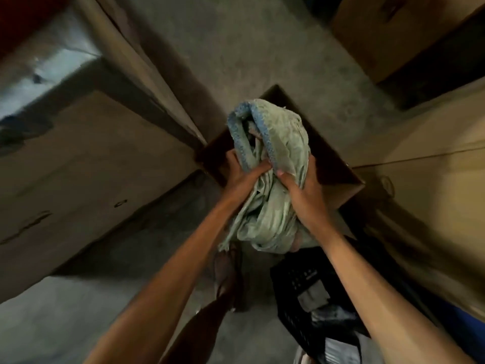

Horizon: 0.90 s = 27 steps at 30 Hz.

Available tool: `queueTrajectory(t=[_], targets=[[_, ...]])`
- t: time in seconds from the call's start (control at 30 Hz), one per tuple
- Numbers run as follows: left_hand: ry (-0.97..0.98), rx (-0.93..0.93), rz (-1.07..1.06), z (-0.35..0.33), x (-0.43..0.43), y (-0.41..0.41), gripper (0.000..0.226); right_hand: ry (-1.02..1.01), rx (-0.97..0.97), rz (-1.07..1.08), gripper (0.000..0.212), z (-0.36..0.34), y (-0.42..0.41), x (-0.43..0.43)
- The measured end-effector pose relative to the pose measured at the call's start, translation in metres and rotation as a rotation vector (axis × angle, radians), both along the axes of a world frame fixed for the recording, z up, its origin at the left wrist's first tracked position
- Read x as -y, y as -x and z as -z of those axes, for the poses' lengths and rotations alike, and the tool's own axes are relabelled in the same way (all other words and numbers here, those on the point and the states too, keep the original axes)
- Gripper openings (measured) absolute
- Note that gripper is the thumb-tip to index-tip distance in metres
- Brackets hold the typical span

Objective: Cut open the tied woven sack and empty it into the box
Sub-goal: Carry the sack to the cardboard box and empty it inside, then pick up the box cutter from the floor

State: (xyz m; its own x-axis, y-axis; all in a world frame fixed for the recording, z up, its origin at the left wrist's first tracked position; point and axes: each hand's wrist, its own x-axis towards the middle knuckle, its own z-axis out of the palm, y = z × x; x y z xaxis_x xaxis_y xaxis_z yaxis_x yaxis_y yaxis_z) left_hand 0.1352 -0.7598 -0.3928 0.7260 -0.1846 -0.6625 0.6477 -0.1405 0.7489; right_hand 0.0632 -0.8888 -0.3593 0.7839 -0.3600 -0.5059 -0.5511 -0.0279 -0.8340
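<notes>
Box (349, 194): open cardboard, standing on the floor between bigger cartons.
Sack (275, 206): held in the air over the near edge of the box; its blue-hemmed mouth is open and points to the far corner.
Handling: soft and crumpled, probably light and a little slippery; best taken by bunched cloth near the closed end.
Left hand (241, 177): grips a fold beside the hem.
Right hand (304, 200): grips the cloth on the opposite side.
</notes>
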Motion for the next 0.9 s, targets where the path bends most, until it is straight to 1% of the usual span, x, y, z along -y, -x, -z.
queueTrajectory(t=[0.13, 0.23, 0.27, 0.4, 0.47, 0.53, 0.6, 0.7, 0.77, 0.83, 0.9], targets=[[-0.090, -0.034, 0.124, 0.064, 0.005, -0.016, 0.086, 0.039, -0.074, -0.035, 0.072, 0.065, -0.012, 0.010], [-0.155, -0.052, 0.221, 0.104, 0.009, -0.029, 0.074, 0.019, -0.128, -0.041, 0.064, 0.101, -0.018, 0.018], [-0.178, -0.056, 0.253, 0.115, 0.012, -0.033, 0.074, 0.019, -0.141, -0.042, 0.062, 0.113, -0.019, 0.020], [-0.284, -0.092, 0.386, 0.149, 0.024, -0.049, 0.106, 0.044, -0.233, -0.033, 0.068, 0.155, -0.026, 0.028], [-0.329, -0.076, 0.431, 0.161, 0.029, -0.054, 0.109, 0.067, -0.273, -0.051, 0.074, 0.172, -0.030, 0.032], [-0.358, -0.061, 0.459, 0.172, 0.038, -0.058, 0.109, 0.108, -0.329, -0.056, 0.089, 0.189, -0.033, 0.037], [-0.433, -0.061, 0.525, 0.181, 0.046, -0.062, 0.116, 0.149, -0.406, -0.073, 0.099, 0.203, -0.035, 0.042], [-0.585, -0.073, 0.644, 0.187, 0.049, -0.068, 0.124, 0.276, -0.523, -0.109, 0.096, 0.206, -0.034, 0.046], [-0.691, -0.022, 0.675, 0.180, 0.048, -0.069, 0.118, 0.329, -0.529, -0.109, 0.092, 0.199, -0.030, 0.049], [-0.761, 0.098, 0.675, 0.162, 0.046, -0.065, 0.102, 0.364, -0.472, -0.138, 0.086, 0.180, -0.021, 0.049], [-0.775, 0.216, 0.670, 0.137, 0.041, -0.054, 0.088, 0.401, -0.425, -0.217, 0.079, 0.150, -0.008, 0.046]])
